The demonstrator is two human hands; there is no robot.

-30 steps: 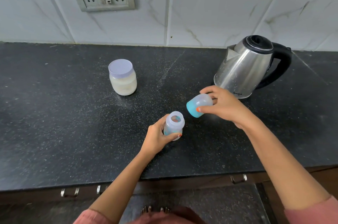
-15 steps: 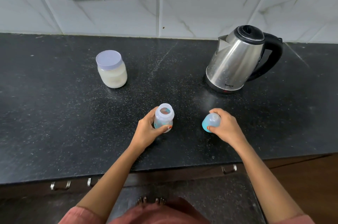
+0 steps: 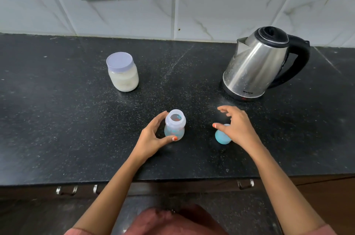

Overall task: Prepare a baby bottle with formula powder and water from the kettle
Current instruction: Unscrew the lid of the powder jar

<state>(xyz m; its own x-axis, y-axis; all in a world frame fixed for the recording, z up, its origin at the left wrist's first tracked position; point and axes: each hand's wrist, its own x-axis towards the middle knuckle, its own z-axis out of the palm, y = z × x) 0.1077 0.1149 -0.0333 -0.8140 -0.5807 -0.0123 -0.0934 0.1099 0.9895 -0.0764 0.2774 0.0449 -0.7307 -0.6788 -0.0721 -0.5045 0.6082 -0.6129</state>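
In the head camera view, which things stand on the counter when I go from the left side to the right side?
Formula jar → open baby bottle, held by the left hand → blue bottle cap, under the right hand → kettle.

We see soft, even daylight with only faint shadows on the dark surface (image 3: pixel 57 119). The steel kettle (image 3: pixel 255 69) carries mild glare, the frame edges bow, and the right hand (image 3: pixel 236 127) blurs slightly.
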